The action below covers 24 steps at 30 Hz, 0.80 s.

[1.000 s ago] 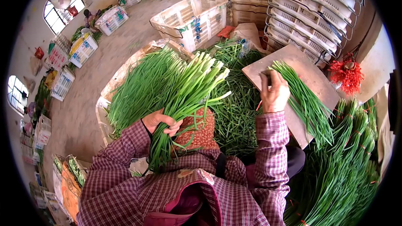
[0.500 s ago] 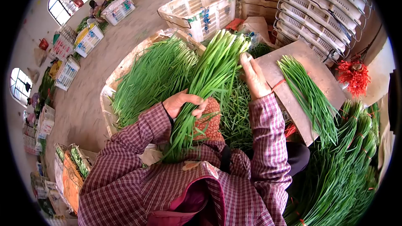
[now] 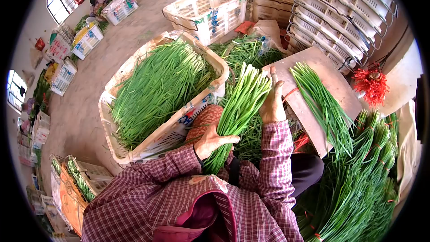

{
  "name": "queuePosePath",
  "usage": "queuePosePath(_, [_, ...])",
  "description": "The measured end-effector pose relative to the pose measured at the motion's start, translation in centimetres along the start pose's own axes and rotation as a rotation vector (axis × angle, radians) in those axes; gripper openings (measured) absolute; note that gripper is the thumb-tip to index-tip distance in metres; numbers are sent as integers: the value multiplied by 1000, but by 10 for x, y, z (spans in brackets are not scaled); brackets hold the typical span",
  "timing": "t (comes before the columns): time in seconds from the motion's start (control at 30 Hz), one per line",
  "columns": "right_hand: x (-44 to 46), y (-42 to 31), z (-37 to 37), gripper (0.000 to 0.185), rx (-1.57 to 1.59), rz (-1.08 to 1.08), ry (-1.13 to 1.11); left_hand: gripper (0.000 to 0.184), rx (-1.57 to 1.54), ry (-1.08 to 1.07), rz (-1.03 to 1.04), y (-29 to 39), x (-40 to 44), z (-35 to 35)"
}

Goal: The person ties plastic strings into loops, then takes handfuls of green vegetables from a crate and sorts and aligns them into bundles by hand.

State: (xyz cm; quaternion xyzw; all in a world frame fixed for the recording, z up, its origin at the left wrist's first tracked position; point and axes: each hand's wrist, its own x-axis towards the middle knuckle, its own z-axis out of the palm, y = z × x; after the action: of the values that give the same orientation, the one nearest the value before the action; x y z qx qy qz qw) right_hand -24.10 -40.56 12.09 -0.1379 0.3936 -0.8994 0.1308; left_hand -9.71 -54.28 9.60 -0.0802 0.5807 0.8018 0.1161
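My left hand (image 3: 212, 142) is wrapped around the lower, leafy part of a bunch of chives (image 3: 242, 103). The bunch leans upward in front of my chest, its pale stem ends on top. Against the right side of those stems my right hand (image 3: 274, 104) is held upright, fingers stretched and palm toward the bunch. Just right of it, a smaller bundle of chives (image 3: 322, 107) lies on a flat board (image 3: 309, 130). To the left, a crate (image 3: 117, 156) holds a thick layer of loose chives (image 3: 156, 89).
Tied bunches of chives (image 3: 358, 188) are heaped at the lower right. Red ties (image 3: 371, 85) hang beyond the board. Stacked white crates (image 3: 340, 18) rise at the back right, beside another crate (image 3: 208, 13). Loose greens (image 3: 251, 51) lie behind my hands. Other people work at far left.
The bunch has come down and away from the crate, closer to my body. My right hand has shifted from gripping the stem ends to lying open along their side. The view has tilted slightly.
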Motion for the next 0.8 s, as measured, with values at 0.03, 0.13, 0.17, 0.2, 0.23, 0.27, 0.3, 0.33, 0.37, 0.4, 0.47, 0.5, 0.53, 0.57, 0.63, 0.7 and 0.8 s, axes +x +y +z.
queuePosePath(0.03, [-5, -1, 1, 97, 49, 44, 23, 33, -1, -1, 2, -3, 0, -1])
queuePosePath(0.13, [-14, 9, -2, 100, -4, -14, 47, 26, 74, 18, 100, -9, -1, -1])
queuePosePath(0.17, [-13, 9, -2, 97, 48, -21, 14, 26, 76, 15, 98, -12, -1, 2])
queuePosePath(0.2, [-15, 8, -2, 96, 12, -17, 21, 27, 144, 29, 188, -17, -1, 5])
queuePosePath(0.23, [-15, 8, -1, 96, -25, -13, 28, 28, 211, 42, 278, -21, -1, 7])
queuePosePath(0.27, [-11, 9, 0, 95, 2, -14, 48, 36, 346, 14, 183, -18, -3, 3])
queuePosePath(0.3, [-9, 8, 4, 91, 30, 30, 110, 36, 346, 10, 185, -16, -5, 1])
queuePosePath(0.33, [-7, 9, 2, 88, 37, 39, 99, 48, 385, -107, 192, -13, -6, 0])
queuePosePath(0.37, [-5, 11, -1, 85, 45, 48, 89, 59, 425, -224, 199, -5, -9, -1])
queuePosePath(0.4, [-6, 10, 1, 78, 49, 43, 77, 73, 214, -342, 8, 4, -12, -7])
queuePosePath(0.47, [-11, 8, 4, 62, 28, 78, 30, 86, 181, -443, 21, 16, -4, -31])
queuePosePath(0.5, [-14, 9, 6, 55, 28, 95, 0, 91, 124, -451, 44, 20, 6, -40])
queuePosePath(0.53, [-15, 9, 9, 51, 44, 115, -23, 94, -25, -431, 33, 24, 16, -47])
queuePosePath(0.57, [-16, 8, 14, 51, 47, 116, -29, 96, -172, -409, 24, 32, 26, -49])
queuePosePath(0.63, [-19, 5, 27, 50, 88, 156, -98, 87, -202, -396, 151, 58, 38, -39])
queuePosePath(0.7, [-19, 7, 38, 41, 37, 116, -110, 72, -150, -296, 248, 83, 39, -13])
queuePosePath(0.8, [-16, 15, 44, 33, -30, 4, -63, 57, 37, -242, 327, 91, 42, 0])
